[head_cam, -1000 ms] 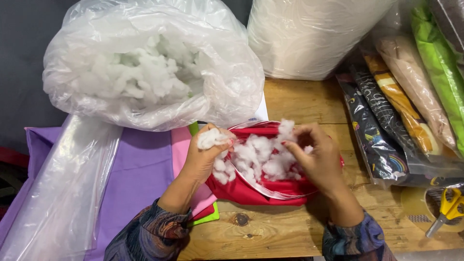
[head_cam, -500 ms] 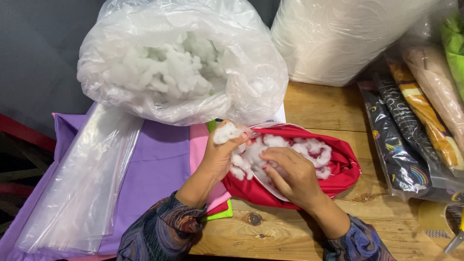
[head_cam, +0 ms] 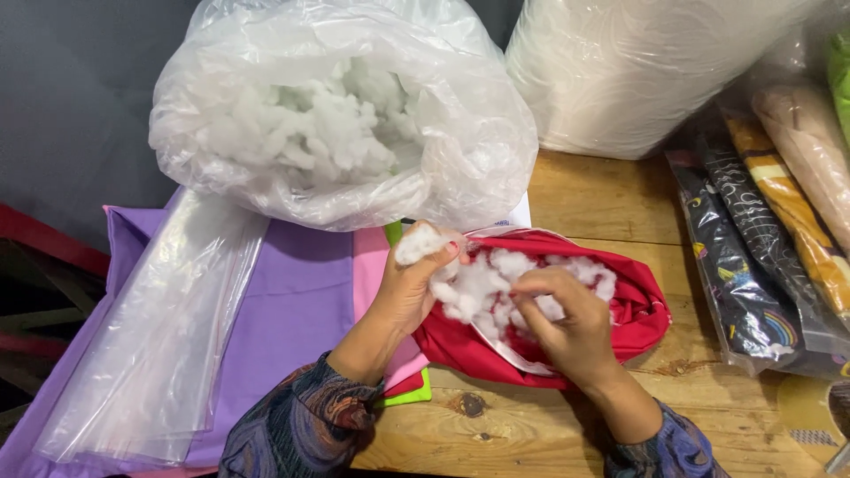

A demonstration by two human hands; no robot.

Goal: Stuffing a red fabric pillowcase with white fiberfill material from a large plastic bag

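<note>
A red fabric cover (head_cam: 633,310) lies open on the wooden table (head_cam: 575,204), partly filled with white fibre stuffing (head_cam: 482,283). My left hand (head_cam: 407,288) grips the cover's left rim and pinches a tuft of stuffing at its fingertips. My right hand (head_cam: 567,323) is inside the opening, fingers curled on a clump of stuffing. A large clear plastic bag (head_cam: 443,150) full of the same white stuffing sits just behind the cover.
Purple fabric (head_cam: 292,301) with a clear plastic sheet (head_cam: 150,345) lies at left, pink and green pieces beside it. A big white wrapped roll (head_cam: 637,71) stands at the back. Several plastic-wrapped patterned fabrics (head_cam: 753,257) line the right edge.
My right hand pushed down into the cover and then pulled back up with a clump of stuffing. My left hand kept its hold on the rim. The view shifted left.
</note>
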